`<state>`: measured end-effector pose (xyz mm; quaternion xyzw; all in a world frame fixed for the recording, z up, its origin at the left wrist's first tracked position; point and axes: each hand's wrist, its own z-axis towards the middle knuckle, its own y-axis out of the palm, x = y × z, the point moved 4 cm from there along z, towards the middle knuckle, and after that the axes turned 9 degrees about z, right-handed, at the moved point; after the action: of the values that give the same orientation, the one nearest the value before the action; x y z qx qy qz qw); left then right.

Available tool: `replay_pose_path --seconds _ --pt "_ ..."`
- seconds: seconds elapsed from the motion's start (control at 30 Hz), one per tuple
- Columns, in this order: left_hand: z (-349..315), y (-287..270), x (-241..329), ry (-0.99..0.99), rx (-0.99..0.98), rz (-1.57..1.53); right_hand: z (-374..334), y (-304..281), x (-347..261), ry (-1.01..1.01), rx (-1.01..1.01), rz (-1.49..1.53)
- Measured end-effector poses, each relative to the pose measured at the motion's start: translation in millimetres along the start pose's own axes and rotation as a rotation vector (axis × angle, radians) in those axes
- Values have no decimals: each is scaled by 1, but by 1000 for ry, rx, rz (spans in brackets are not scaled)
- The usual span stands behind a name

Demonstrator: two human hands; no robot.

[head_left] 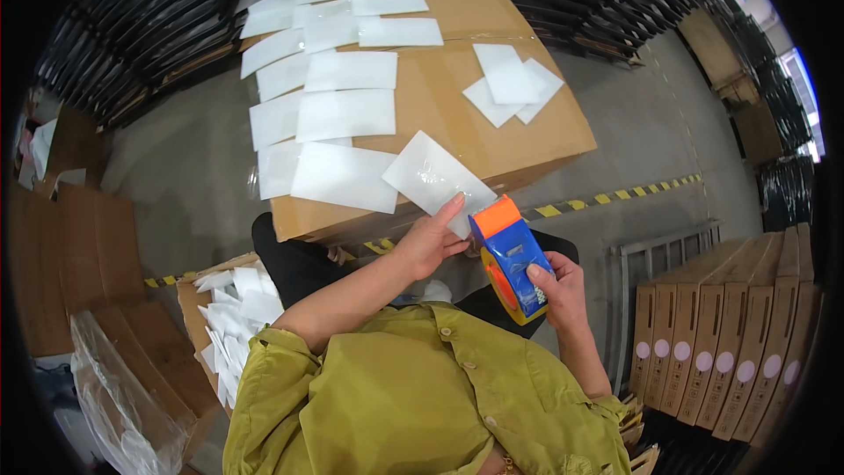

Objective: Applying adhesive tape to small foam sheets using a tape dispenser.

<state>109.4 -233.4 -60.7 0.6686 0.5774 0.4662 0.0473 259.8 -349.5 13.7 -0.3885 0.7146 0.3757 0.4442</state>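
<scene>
Head view shows us the clear plastic pouch [437,178] lying at the near edge of the big cardboard box [536,136], one corner hanging just past the rim. Our left hand [428,242] pins that corner, fingers pressed flat on it — the grip together on the pouch. Our right hand [556,292] is wrapped around the blue and orange tape dispenser [510,268], its orange head touching the pouch's overhanging end.

To do this well, we judge the pouch should stay flat under the left fingers while the dispenser is drawn in one straight line (a tilt would likely wrinkle the film).

Other white pouches [343,114] lie in overlapping rows along the box's left half, just beside ours, so there is little slack that way; a small stack [512,81] sits well apart toward the right. Open cardboard lies between them — the best room for moving. Below left, a carton of loose white pieces [230,317] stands near our knee; upright flat cartons [730,343] line the right.
</scene>
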Motion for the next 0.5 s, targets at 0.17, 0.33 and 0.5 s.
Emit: replay_pose_path --seconds 0.17,0.33,0.5 --pt "-4 8 15 170 68 -28 -19 -11 -7 25 -34 -8" --pt "-18 20 54 330 63 146 -34 -9 -13 -17 -167 -3" --pt "-24 28 73 318 91 113 -38 2 -14 -116 -190 21"
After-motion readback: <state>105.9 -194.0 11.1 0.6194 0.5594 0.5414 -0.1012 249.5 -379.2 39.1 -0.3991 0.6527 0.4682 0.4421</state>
